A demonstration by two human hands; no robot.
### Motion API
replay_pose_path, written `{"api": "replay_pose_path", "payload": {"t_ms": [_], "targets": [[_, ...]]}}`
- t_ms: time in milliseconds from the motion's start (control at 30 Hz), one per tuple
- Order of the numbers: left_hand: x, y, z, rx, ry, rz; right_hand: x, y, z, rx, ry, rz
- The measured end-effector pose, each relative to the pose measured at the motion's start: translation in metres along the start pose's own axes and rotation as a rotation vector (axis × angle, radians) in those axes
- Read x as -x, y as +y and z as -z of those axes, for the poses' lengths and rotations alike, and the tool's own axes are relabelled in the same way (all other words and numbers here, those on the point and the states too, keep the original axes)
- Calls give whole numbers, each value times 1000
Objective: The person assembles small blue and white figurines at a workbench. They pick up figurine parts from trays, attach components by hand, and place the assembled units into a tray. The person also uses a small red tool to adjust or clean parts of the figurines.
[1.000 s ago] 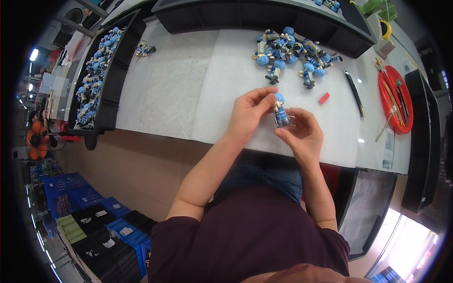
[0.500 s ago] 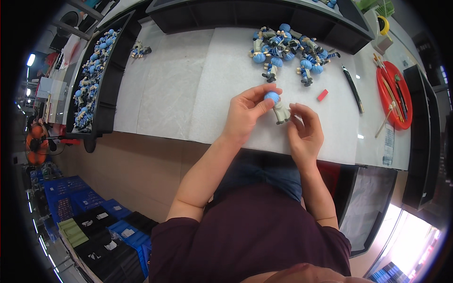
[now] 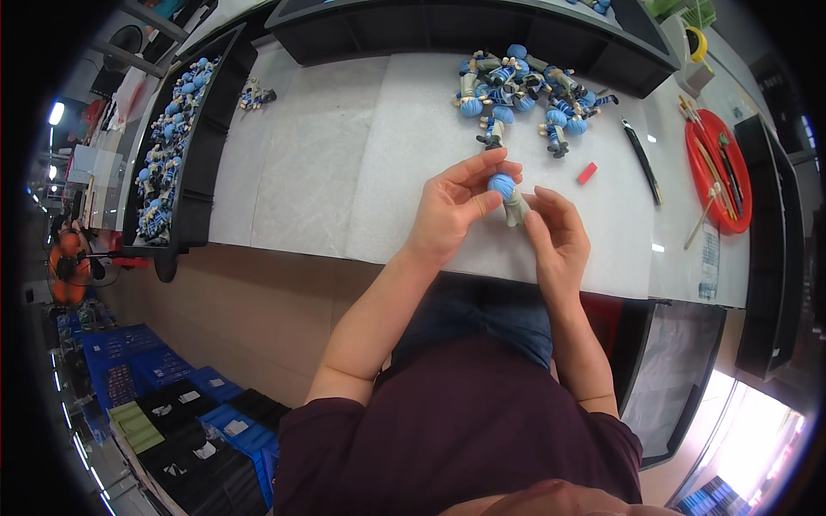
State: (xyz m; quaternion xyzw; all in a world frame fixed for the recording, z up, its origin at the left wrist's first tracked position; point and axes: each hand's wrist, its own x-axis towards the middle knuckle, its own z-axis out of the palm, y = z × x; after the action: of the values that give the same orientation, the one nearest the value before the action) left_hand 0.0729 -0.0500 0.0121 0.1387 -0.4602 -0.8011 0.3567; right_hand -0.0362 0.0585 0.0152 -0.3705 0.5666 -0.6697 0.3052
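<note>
A small figurine (image 3: 514,207) with a round blue head and a pale grey-green body is held over the near part of the worktable. My left hand (image 3: 446,211) pinches it around the head, thumb below and fingers above. At its lower body, my right hand (image 3: 561,239) has thumb and curled fingers closed against the side. Just beyond my hands lies a pile of similar figurines (image 3: 508,84), with blue heads, striped blue parts and dark feet. A small red block (image 3: 587,173) rests on the white sheet to the right of my hands.
A black tray (image 3: 194,189) full of figurines stands at the left; one figurine (image 3: 256,95) lies beside it. Another black tray (image 3: 370,41) borders the back. To the right are a dark pen-like tool (image 3: 638,155), a red dish (image 3: 734,225) of brushes and a tape dispenser (image 3: 695,73).
The figurine has turned, its blue head now showing more and its feet no longer plainly seen. My right thumb has moved up against its lower body.
</note>
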Motion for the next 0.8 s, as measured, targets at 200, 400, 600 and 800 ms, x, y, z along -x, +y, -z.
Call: {"api": "replay_pose_path", "payload": {"t_ms": [200, 400, 600, 800], "targets": [[-4, 2, -5, -13, -28, 48, 0, 10, 0, -94, 13, 34], [1, 0, -6, -34, -32, 3, 8, -5, 40, -131, 218, 241], [-4, -8, -3, -93, -9, 120, 49, -48, 213, 263, 1179, 498], [-2, -7, -2, -124, 72, 133, 127, 42, 394, 541, 1521, 33]]}}
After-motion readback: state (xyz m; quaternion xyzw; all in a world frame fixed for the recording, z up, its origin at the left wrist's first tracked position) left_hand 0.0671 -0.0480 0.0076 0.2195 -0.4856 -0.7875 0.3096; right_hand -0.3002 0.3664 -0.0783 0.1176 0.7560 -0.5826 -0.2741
